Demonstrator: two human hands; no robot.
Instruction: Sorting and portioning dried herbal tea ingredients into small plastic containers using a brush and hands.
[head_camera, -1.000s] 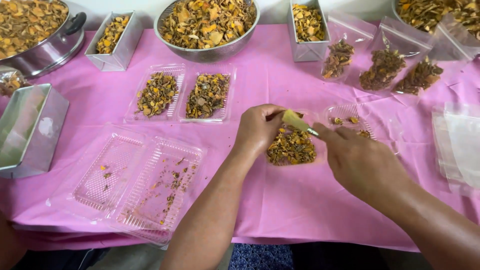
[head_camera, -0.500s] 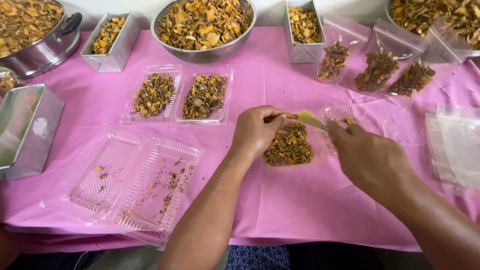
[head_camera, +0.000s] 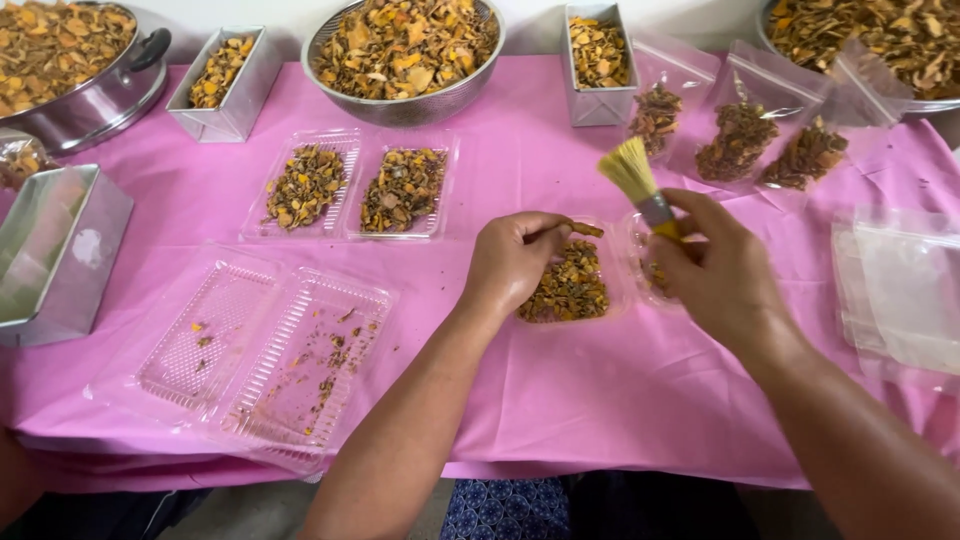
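At a bench (head_camera: 600, 400) draped in pink cloth, we sort dried, orange-brown herb pieces into clear plastic trays. Our left hand (head_camera: 515, 260) rests over the heaped tray (head_camera: 572, 290) at the centre, fingers closed on a small brown stick (head_camera: 582, 229) pinched between thumb and forefinger. Our right hand (head_camera: 720, 275) is clamped round the short handle of a brush (head_camera: 640, 182), its pale straw bristles pointing up and away from us, lifted clear of the tray's open lid (head_camera: 640, 265) just beside the heap.

We judge the step in hand to be picking over and tidying this one portion: the stick is being lifted out while the brush waits above. The next move would seem to call for a tilt of the right wrist to bring the bristles down onto the plastic, and a light stroke so the crumbs do not scatter over the cloth.

Both forearms reach forward from the lower edge, the left wrist bent down, the right cocked upward.

Two filled trays (head_camera: 350, 185) sit farther back, an open tray with only crumbs (head_camera: 265, 350) lies to the left, and a steel bowl (head_camera: 405, 55) of the same material stands beyond.
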